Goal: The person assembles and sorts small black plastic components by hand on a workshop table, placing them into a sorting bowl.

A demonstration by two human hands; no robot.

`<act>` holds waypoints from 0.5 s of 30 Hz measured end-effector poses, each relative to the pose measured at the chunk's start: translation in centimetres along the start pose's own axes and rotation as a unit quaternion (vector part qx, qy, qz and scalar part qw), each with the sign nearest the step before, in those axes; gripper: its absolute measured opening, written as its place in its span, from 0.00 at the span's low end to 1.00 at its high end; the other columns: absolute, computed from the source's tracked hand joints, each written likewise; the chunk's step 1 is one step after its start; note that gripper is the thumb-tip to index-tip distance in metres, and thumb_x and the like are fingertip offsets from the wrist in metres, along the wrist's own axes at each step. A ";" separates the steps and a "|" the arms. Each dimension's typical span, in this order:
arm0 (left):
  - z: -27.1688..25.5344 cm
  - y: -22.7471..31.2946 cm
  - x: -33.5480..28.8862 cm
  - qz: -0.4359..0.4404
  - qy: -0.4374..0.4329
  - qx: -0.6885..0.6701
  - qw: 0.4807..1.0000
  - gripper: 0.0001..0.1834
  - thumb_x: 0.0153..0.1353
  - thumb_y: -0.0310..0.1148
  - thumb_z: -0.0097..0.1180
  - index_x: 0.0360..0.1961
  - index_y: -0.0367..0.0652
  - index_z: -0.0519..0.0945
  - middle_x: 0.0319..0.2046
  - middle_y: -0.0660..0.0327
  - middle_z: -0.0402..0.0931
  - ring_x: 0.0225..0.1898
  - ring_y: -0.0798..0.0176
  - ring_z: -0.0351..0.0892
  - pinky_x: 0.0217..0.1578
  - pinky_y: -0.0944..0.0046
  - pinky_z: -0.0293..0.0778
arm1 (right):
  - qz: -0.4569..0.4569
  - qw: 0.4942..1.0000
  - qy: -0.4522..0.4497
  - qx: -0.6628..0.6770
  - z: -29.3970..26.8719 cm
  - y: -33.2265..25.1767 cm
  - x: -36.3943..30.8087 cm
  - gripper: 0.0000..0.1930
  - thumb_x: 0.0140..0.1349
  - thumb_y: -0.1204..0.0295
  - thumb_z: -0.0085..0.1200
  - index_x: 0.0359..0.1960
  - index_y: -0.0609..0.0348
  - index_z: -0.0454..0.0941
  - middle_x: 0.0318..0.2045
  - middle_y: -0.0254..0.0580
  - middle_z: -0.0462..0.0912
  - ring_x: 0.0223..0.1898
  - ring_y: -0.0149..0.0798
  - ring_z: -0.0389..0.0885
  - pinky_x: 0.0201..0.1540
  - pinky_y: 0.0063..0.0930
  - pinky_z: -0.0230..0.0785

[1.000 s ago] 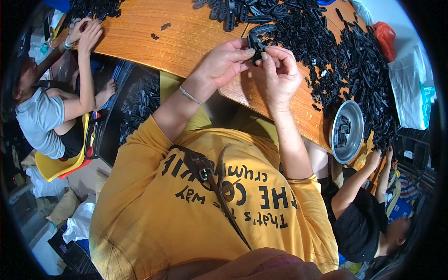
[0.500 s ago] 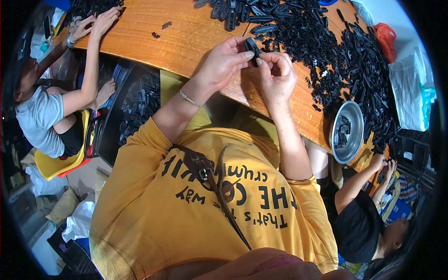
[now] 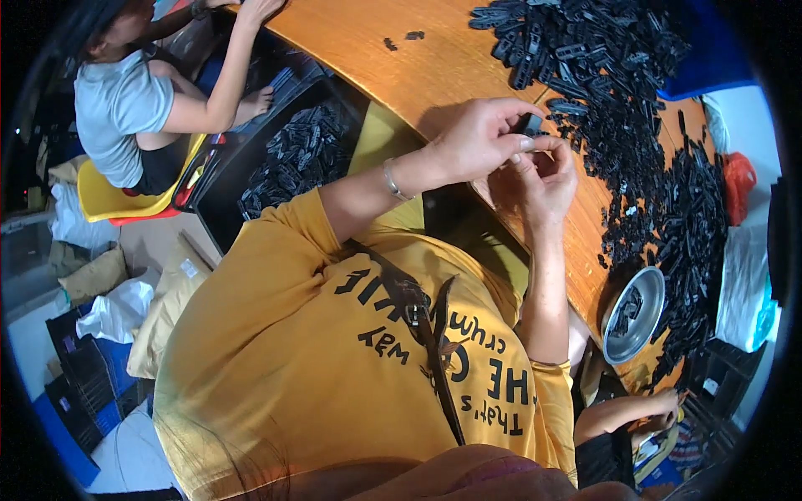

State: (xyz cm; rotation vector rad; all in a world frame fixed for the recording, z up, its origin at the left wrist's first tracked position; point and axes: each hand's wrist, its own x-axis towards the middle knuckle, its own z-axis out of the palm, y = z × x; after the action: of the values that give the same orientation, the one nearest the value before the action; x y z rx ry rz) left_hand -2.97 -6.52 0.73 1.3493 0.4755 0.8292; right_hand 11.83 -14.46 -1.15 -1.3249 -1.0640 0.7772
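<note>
My left hand (image 3: 476,144) holds a small black plastic part (image 3: 529,125) between thumb and fingers, just over the near edge of the wooden table (image 3: 455,63). From the other side my right hand (image 3: 543,179) pinches at the lower end of the same part, its thumb and forefinger meeting the left thumb. Fingers cover much of the part, so its full shape is hidden. Beyond my hands lies a heap of long black plastic parts (image 3: 576,37). A spread of smaller black pieces (image 3: 622,159) runs down beside them to the right.
A metal bowl (image 3: 654,305) with black pieces stands at the table's right edge. At lower left, a black bin (image 3: 225,221) holds many black parts. One co-worker (image 3: 125,108) sits at the left; another person's hand (image 3: 664,405) shows at lower right. A red bag (image 3: 738,185) lies far right.
The view has swung, so the table and heaps sit farther right and lower. Both hands still meet at the black part, which is now turned and more covered by my fingers.
</note>
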 end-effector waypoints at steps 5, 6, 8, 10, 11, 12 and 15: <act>-7.2 0.6 -4.2 -0.043 0.035 -0.081 0.995 0.23 0.72 0.24 0.56 0.67 0.38 0.72 0.47 0.60 0.82 0.50 0.66 0.83 0.52 0.66 0.79 | 0.073 0.976 -0.168 -0.121 5.8 -2.1 1.4 0.14 0.57 0.74 0.74 0.37 0.61 0.78 0.31 0.30 0.79 0.33 0.23 0.76 0.37 0.21 0.72; -8.4 1.3 -5.4 -0.091 0.083 -0.121 0.985 0.24 0.72 0.26 0.57 0.68 0.38 0.71 0.48 0.58 0.82 0.51 0.64 0.83 0.54 0.64 0.80 | 0.070 0.976 -0.168 -0.122 6.7 -1.9 2.1 0.14 0.57 0.74 0.74 0.37 0.61 0.78 0.31 0.30 0.79 0.33 0.23 0.76 0.37 0.21 0.72; -11.1 2.4 -8.4 -0.137 0.158 -0.172 0.963 0.26 0.74 0.29 0.55 0.71 0.39 0.68 0.52 0.54 0.81 0.54 0.60 0.83 0.57 0.59 0.80 | 0.078 0.956 -0.267 -0.097 9.0 -0.8 4.0 0.15 0.58 0.69 0.74 0.40 0.61 0.80 0.29 0.36 0.81 0.33 0.30 0.81 0.36 0.28 0.75; -14.0 2.4 -11.3 -0.133 0.206 -0.202 0.948 0.26 0.76 0.30 0.53 0.72 0.40 0.65 0.54 0.50 0.80 0.55 0.55 0.84 0.58 0.57 0.81 | -0.037 0.952 -0.240 -0.188 11.7 -1.2 6.2 0.15 0.58 0.69 0.72 0.41 0.61 0.81 0.32 0.42 0.82 0.35 0.37 0.84 0.37 0.34 0.76; -15.4 1.7 -12.8 -0.130 0.228 -0.219 0.940 0.26 0.76 0.30 0.53 0.72 0.41 0.65 0.55 0.48 0.80 0.55 0.53 0.84 0.58 0.56 0.81 | -0.151 0.927 -0.208 -0.272 13.3 -1.2 7.3 0.15 0.58 0.68 0.71 0.43 0.60 0.82 0.35 0.47 0.83 0.37 0.44 0.86 0.37 0.40 0.78; -16.9 0.6 -14.2 -0.131 0.240 -0.247 0.930 0.27 0.76 0.27 0.52 0.73 0.40 0.64 0.56 0.46 0.79 0.56 0.51 0.84 0.59 0.54 0.81 | -0.152 0.927 -0.207 -0.273 14.9 -0.8 8.3 0.15 0.58 0.68 0.71 0.43 0.60 0.82 0.35 0.47 0.83 0.37 0.44 0.86 0.37 0.40 0.78; -18.5 -0.9 -16.8 -0.151 0.287 -0.227 0.918 0.28 0.75 0.23 0.51 0.73 0.41 0.63 0.55 0.46 0.80 0.56 0.51 0.84 0.60 0.55 0.81 | -0.250 0.884 -0.145 -0.368 19.0 0.4 11.1 0.15 0.59 0.69 0.69 0.48 0.55 0.84 0.41 0.55 0.83 0.38 0.59 0.86 0.41 0.47 0.80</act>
State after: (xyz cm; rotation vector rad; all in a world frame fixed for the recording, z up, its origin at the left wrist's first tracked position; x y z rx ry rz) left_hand -26.99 -6.99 -6.28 0.5659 0.8639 0.9975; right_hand -1.77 2.88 -1.04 -1.4610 -1.9763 0.1611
